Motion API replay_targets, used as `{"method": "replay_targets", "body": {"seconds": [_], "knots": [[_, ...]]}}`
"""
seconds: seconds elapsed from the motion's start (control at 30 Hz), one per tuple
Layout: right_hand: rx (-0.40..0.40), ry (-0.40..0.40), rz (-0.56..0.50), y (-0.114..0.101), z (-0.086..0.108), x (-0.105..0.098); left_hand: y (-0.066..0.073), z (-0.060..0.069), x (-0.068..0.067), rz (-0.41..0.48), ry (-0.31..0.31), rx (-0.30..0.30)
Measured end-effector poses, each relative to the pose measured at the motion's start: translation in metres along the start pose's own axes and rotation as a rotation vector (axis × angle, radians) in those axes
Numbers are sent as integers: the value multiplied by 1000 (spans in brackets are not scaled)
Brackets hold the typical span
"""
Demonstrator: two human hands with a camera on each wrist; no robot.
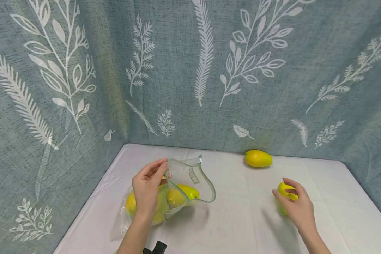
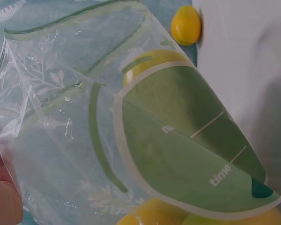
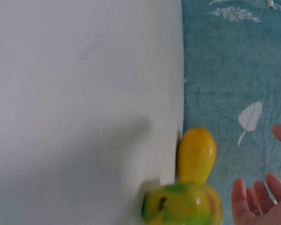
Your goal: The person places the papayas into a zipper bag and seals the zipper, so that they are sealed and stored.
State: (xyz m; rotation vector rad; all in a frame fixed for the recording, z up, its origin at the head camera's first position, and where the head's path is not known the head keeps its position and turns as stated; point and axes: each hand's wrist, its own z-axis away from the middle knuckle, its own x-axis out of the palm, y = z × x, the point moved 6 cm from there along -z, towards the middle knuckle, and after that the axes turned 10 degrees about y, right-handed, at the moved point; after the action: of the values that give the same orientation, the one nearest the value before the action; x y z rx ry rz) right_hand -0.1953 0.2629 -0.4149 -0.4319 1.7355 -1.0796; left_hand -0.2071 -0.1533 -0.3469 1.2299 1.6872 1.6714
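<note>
At the left of the head view, my left hand (image 1: 147, 188) pinches the rim of a clear zip bag (image 1: 181, 170) between thumb and fingers. The bag's mouth gapes to the right, and yellow-green mangoes (image 1: 190, 191) lie inside; my hand partly hides them. A green printed panel (image 2: 178, 140) covers much of the bag in the left wrist view. On the right, my right hand (image 1: 300, 208) hovers at a yellow-green mango (image 1: 283, 189), thumb and fingers spread apart. The right wrist view shows a gap between those fingers and the mango (image 3: 185, 206).
Another yellow mango (image 1: 258, 158) lies at the table's back edge, against the blue-green leaf-patterned curtain (image 1: 177, 70). A white cloth (image 1: 235, 218) covers the table. A small black object (image 1: 158, 247) shows at the bottom edge, beside my left forearm.
</note>
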Motion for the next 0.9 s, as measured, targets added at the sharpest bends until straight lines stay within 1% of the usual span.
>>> {"method": "replay_targets", "body": {"seconds": [0.17,0.33,0.5,0.73,0.9], "knots": [[-24,87,56,10,-3,-10,0,1,0,2,-7,-4],[-10,97,95,23,-7,-13,0,3,-1,-18,-10,-14],[28,54,124,35,-13,-12,-1,4,-1,-22,-13,-20],[61,-65,158,46,-18,-7,-2,6,-2,-22,-13,-17],[68,-115,173,53,-19,-4,-2,7,-1,-30,-12,-16]]}}
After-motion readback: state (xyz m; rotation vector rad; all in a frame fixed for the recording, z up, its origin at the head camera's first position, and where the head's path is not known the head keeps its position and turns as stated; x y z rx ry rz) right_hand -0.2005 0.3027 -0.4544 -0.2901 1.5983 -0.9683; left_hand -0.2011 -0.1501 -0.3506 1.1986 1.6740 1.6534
